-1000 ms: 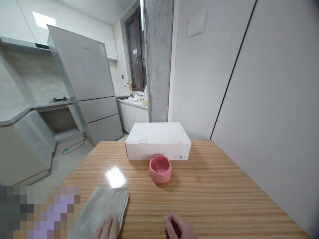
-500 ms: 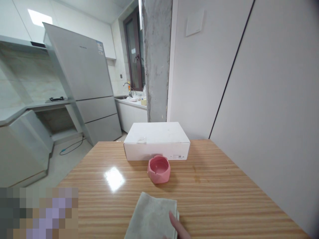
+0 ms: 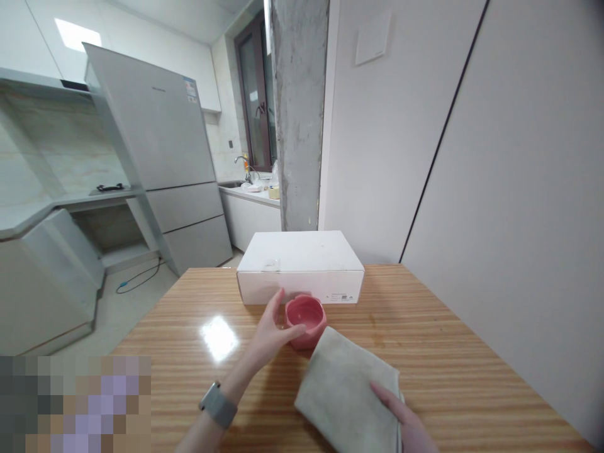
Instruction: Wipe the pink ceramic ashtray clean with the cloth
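A pink ashtray (image 3: pixel 315 333) with a notched rim sits on the wooden table, close to the front of the white box. At its left side is my left hand (image 3: pixel 272 326), thumb stretched across the near rim and fingers spread toward the far side. Whether the fingers press on it I cannot tell. My right hand (image 3: pixel 401 412) holds a folded grey-green cloth (image 3: pixel 346 384), thumb on top and the other fingers hidden beneath. The cloth is tilted, one corner close to the ashtray's right front.
The white box (image 3: pixel 299 251) lies behind the ashtray on the wooden table (image 3: pixel 453 371). A pale wall (image 3: pixel 519 189) borders the table's right side. Beyond it stand a grey pillar (image 3: pixel 302 126), a fridge (image 3: pixel 155 138) and a kitchen counter with a sink.
My left hand has come into view and reached the ashtray. My right hand has carried the cloth to the right and forward, turning it. Ashtray and box stay in place.
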The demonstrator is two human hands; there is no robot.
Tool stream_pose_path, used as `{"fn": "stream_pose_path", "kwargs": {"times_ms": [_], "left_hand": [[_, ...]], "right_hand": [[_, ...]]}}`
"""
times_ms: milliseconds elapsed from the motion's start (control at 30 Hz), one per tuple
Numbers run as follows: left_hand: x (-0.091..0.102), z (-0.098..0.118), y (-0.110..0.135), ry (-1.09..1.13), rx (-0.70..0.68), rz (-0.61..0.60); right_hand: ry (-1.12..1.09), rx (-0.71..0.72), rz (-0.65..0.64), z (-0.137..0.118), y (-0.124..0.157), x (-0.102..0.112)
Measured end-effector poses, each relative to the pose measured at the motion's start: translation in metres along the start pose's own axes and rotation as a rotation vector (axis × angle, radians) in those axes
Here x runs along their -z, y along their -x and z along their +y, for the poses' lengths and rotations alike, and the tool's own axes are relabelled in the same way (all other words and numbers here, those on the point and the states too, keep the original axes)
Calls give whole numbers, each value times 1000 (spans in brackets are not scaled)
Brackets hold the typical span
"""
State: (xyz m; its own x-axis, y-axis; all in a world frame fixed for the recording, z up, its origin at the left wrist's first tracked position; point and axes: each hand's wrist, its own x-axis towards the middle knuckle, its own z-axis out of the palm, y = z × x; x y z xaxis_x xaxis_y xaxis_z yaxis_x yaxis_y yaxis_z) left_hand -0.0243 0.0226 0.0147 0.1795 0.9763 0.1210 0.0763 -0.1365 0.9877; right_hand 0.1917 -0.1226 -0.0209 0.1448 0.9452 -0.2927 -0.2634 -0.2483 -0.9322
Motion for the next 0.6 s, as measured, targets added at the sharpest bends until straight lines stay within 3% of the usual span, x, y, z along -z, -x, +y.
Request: {"fn": "stream_pose_path", "kwargs": {"times_ms": [67, 100, 233, 333, 467, 533, 600], "left_hand": [[-6, -11, -7, -43, -8, -73], [-9, -15, -8, -61, -28, -106], [-16, -21, -8, -95, -128, -117], [-19, -22, -7, -46, -164, -108], [-24, -17, 2, -15, -153, -16], [-27, -12, 9, 23, -132, 16], [-29, -5, 17, 92, -131, 21]], "right_hand": [[-213, -201, 55, -19, -3, 3], [-352, -231, 124, -30, -6, 4], [-541, -83, 410, -64, -30, 1], [-516, 107, 485, -70, -53, -11], [-103, 405, 442, -53, -81, -41], [85, 520, 246, -40, -89, -58], [177, 728, 114, -29, -95, -70]]}}
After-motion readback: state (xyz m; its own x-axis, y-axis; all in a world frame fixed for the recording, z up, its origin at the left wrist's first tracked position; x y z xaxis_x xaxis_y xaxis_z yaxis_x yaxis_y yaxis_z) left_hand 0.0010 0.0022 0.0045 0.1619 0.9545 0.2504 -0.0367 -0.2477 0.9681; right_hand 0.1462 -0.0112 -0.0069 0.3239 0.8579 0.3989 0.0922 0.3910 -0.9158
